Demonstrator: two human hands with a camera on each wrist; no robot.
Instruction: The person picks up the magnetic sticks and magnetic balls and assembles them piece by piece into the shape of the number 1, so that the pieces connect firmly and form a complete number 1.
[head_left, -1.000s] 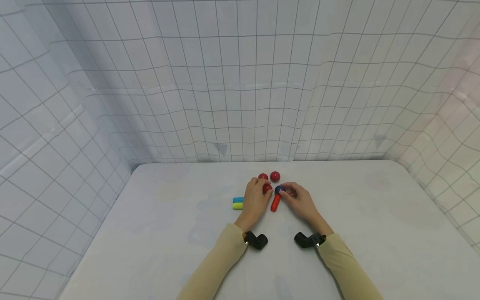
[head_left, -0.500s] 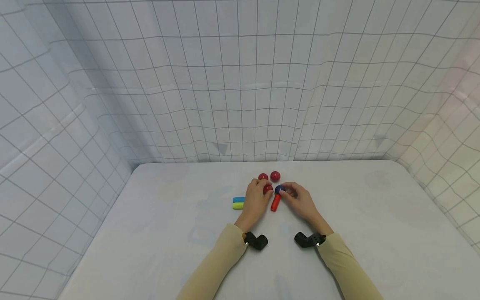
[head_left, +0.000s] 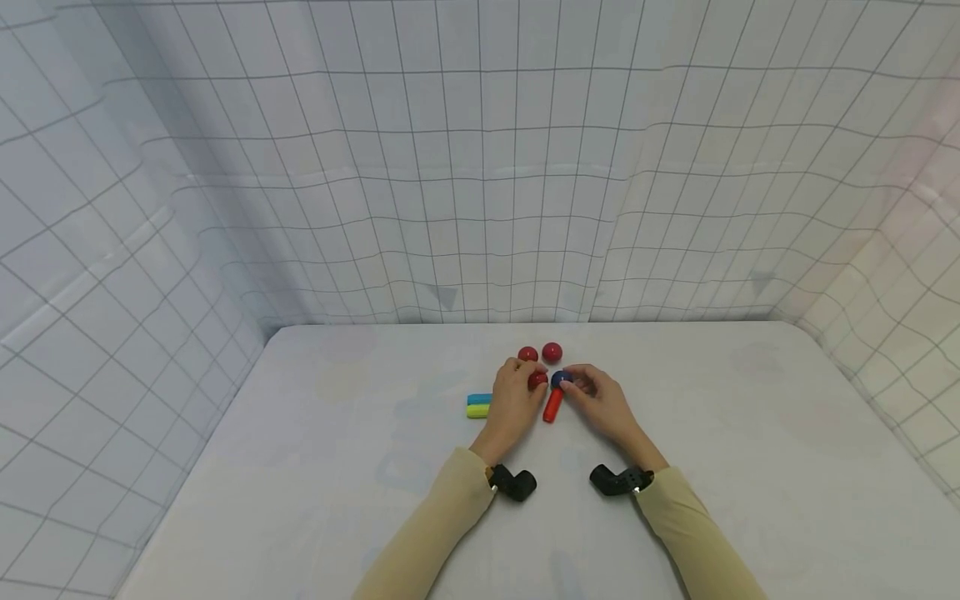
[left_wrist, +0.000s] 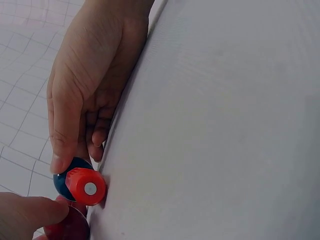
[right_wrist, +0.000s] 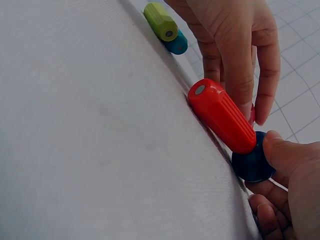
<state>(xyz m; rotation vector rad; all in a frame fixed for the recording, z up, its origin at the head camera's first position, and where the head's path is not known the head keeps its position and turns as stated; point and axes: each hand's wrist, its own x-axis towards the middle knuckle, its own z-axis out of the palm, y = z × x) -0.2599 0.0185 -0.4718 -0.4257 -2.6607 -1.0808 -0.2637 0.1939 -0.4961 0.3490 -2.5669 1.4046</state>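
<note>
Between the thumb and fingers of my left hand (head_left: 512, 404) is a glossy red ball (head_left: 538, 381); the left wrist view shows my left thumb on this red ball (left_wrist: 70, 225). Just to its right, my right hand (head_left: 602, 404) pinches a dark blue ball (head_left: 561, 380). A red ridged rod (head_left: 552, 406) lies with its far end against the blue ball, pointing back toward me. In the right wrist view, the near end of the red rod (right_wrist: 222, 116) shows a small round metal disc, and my right thumb presses the blue ball (right_wrist: 251, 165).
Two more red balls sit behind my hands, one red ball (head_left: 552, 352) at the right and another red ball (head_left: 528, 355) beside it. A blue rod (head_left: 478, 399) and a yellow-green rod (head_left: 477, 412) lie side by side, partly behind my left hand. White gridded curtains (head_left: 480, 208) surround the table (head_left: 337, 467).
My left hand has shifted very slightly right and nearer with its red ball, toward the blue ball. My right hand, the blue ball and the red rod stay practically still.
</note>
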